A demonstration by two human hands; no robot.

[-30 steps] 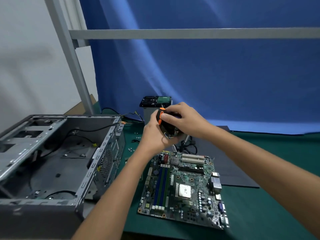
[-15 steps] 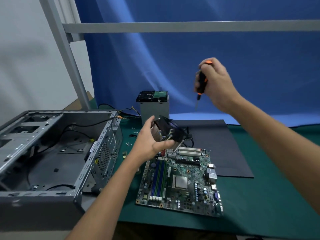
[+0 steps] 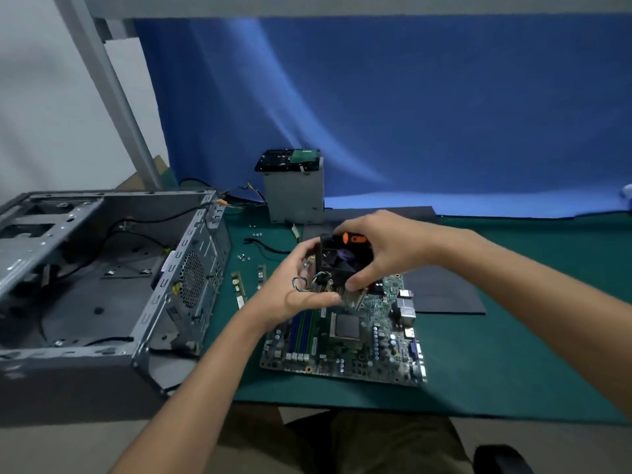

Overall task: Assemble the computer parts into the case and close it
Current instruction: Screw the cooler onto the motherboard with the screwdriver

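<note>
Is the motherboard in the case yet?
Out. The motherboard lies flat on the green mat, beside the open case, not inside it.

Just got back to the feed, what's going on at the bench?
A person holds a CPU cooler in both hands, left hand beneath, right hand over its top, just above the motherboard. An orange-and-black screwdriver is tucked in the right hand too. The cooler is not seated yet, and the computer case lies open on the left with no board inside.
</note>
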